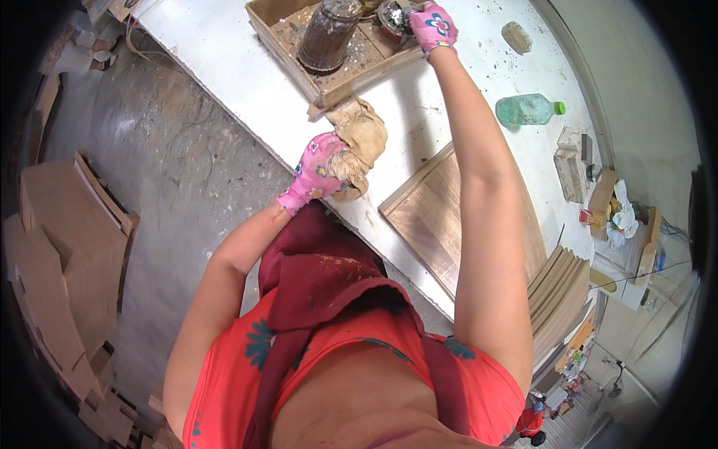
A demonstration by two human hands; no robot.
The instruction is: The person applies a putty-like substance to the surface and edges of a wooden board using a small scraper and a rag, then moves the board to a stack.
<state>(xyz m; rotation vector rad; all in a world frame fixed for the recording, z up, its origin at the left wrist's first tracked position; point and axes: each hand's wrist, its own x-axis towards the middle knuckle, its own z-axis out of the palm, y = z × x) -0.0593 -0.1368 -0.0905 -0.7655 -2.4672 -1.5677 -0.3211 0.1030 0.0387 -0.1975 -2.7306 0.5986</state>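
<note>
My left hand (317, 169), in a pink flowered glove, is closed around a crumpled tan rag (365, 133) at the near edge of the white table. My right hand (434, 28), gloved the same way, reaches to the far right corner of a shallow wooden tray (374, 69). Its fingers are curled at a small, stained round can (394, 16) in the tray; what exactly they grip is partly hidden. Beside that can a larger brown-stained can (329, 36) stands in the tray among dark crumbs.
A wood-grain panel (430, 217) lies under my right forearm. Farther right are a green-tinted plastic bottle (527, 110) on its side, a tan block (517, 37) and a stack of boards (557, 292). Flattened cardboard (71, 247) leans at the left, on the grey floor.
</note>
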